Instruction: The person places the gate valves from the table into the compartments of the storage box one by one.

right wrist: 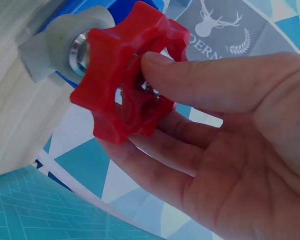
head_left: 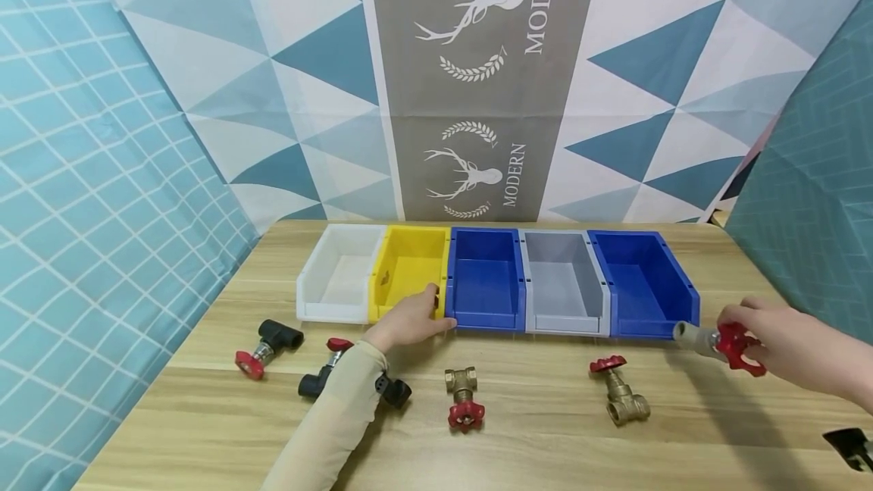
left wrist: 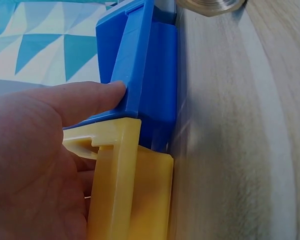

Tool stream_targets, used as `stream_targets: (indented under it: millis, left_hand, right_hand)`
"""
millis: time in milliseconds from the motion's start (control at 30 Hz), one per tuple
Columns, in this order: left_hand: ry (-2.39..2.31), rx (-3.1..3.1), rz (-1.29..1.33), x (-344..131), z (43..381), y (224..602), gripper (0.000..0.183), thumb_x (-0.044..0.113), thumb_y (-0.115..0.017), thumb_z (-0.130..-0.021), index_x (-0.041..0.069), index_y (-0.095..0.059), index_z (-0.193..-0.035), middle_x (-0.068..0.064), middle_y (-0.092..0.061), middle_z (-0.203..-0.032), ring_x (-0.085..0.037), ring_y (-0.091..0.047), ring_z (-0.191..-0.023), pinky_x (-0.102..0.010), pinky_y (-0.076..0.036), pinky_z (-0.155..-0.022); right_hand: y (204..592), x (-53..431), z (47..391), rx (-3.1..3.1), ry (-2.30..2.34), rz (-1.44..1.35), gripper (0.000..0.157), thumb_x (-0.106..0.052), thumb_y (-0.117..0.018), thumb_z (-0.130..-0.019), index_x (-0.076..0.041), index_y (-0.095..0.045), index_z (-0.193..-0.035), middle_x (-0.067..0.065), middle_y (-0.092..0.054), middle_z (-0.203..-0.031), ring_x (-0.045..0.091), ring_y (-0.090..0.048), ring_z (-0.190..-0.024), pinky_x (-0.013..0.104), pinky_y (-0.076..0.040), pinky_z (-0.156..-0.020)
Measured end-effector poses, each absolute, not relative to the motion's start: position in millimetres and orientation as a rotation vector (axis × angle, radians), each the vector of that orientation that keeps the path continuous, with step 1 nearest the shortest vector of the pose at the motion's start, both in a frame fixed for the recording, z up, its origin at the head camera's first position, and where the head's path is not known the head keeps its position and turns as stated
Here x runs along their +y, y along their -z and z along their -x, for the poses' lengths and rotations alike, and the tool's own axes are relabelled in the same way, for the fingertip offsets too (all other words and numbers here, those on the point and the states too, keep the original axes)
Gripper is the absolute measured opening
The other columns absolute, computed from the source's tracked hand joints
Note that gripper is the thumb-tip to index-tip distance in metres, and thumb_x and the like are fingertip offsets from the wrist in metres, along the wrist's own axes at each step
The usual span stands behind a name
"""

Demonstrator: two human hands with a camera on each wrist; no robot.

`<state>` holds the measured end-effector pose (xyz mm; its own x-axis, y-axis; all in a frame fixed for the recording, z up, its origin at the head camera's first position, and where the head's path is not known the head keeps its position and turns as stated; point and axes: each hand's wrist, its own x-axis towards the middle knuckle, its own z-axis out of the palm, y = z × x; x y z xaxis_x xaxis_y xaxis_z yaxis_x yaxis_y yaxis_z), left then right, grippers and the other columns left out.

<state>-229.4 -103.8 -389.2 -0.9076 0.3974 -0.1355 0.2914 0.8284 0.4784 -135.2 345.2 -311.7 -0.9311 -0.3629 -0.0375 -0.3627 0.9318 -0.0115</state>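
Observation:
My left hand is at the front of the yellow bin. Its fingers reach behind the yellow front wall, and its thumb presses on the front rim of the adjoining blue bin. Part of the fingers is hidden by the yellow wall. Out to the right, my right hand holds a grey-bodied valve by its red handwheel. The thumb lies over the wheel, with the fingers behind it. This valve is raised off the table, near the front corner of the rightmost blue bin.
A white bin and a grey bin complete the row. On the wooden table lie a black valve, another black one partly behind my left sleeve, and two brass valves with red handwheels, the other brass valve farther right.

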Motion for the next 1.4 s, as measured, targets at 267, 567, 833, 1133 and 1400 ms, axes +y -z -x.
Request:
stream_targets:
  millis: [267, 567, 833, 1133, 1400]
  left_hand:
    - [-0.655, 2.794, -0.552, -104.2, 230.3, 388.9, 0.08, 0.045, -0.057, -0.085, -0.007, -0.026, -0.137, -0.025, -0.053, -0.123, -0.032, -0.056, -0.106, -0.042, -0.046, -0.09]
    - [-0.639, 2.796, -0.548, -102.7, 230.9, 387.8, 0.08, 0.044, -0.058, -0.085, -0.006, -0.026, -0.138, -0.024, -0.053, -0.123, -0.032, -0.056, -0.106, -0.042, -0.046, -0.09]
    - [-0.635, 2.793, -0.557, -101.8, 230.0, 386.4, 0.082, 0.045, -0.058, -0.085, -0.008, -0.024, -0.138, -0.026, -0.051, -0.125, -0.033, -0.055, -0.109, -0.042, -0.045, -0.093]
    - [-0.626, 2.791, -0.553, -101.1, 231.4, 387.2, 0.083, 0.046, -0.057, -0.085, -0.007, -0.023, -0.139, -0.025, -0.049, -0.128, -0.033, -0.053, -0.113, -0.042, -0.043, -0.095]
    - [-0.615, 2.795, -0.541, -101.6, 231.3, 387.4, 0.082, 0.045, -0.058, -0.084, -0.007, -0.024, -0.138, -0.025, -0.051, -0.125, -0.032, -0.054, -0.111, -0.042, -0.044, -0.094]
  right_hand:
    - [313.4, 342.4, 138.4, 3.069, 0.033, 0.611, 0.024, 0.007, -0.069, -0.07, -0.007, -0.058, -0.086, -0.001, -0.047, -0.075, 0.009, -0.041, -0.063, 0.018, -0.038, -0.047]
    - [306.4, 329.0, 138.5, 3.14, 0.06, 0.694, 0.022, 0.013, -0.062, -0.074, -0.004, -0.057, -0.087, 0.002, -0.046, -0.076, 0.007, -0.038, -0.06, 0.018, -0.034, -0.045]
    - [314.6, 331.0, 150.7, 3.277, 0.069, 1.015, 0.03, 0.012, -0.071, -0.063, -0.007, -0.059, -0.084, -0.003, -0.048, -0.075, 0.001, -0.039, -0.059, 0.017, -0.036, -0.045]
    - [310.3, 324.4, 155.7, 3.271, 0.06, 0.986, 0.029, 0.013, -0.068, -0.065, -0.004, -0.061, -0.088, 0.0, -0.051, -0.078, 0.004, -0.042, -0.06, 0.019, -0.039, -0.047]
    - [309.0, 314.9, 158.3, 3.188, 0.165, 0.861, 0.032, 0.017, -0.066, -0.067, -0.001, -0.061, -0.093, 0.007, -0.053, -0.084, 0.014, -0.05, -0.067, 0.02, -0.044, -0.049]
